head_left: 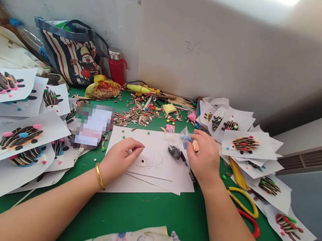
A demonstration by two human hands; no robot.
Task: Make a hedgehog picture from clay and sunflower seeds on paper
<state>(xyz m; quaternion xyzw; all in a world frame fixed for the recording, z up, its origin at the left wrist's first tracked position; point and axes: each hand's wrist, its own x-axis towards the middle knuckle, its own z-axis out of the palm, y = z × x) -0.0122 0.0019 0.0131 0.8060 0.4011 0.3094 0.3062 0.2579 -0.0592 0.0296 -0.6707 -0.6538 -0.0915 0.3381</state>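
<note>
A hedgehog outline (151, 160) with a dark eye is drawn on the top sheet of white paper (161, 174). My left hand (123, 157), with a gold bangle at the wrist, rests on the paper's left side; its thumb and fingers are pressed together, and anything between them is hidden. My right hand (206, 157) curls at the paper's upper right around a lump of orange clay (195, 146), between thumb and forefinger. Touching its fingertips is a clear bag of blue clay (185, 139). Black clay in a bag (174, 152) and a black pen (186, 164) lie beside it.
Sunflower seeds (137, 112) are scattered behind the paper. Sheets with seed-covered hedgehogs are piled left (20, 137) and right (241, 142). A phone (93, 126) lies left; scissors with yellow and red handles (252, 212) lie right. A red bottle (116, 68) and striped bag (67, 53) stand behind.
</note>
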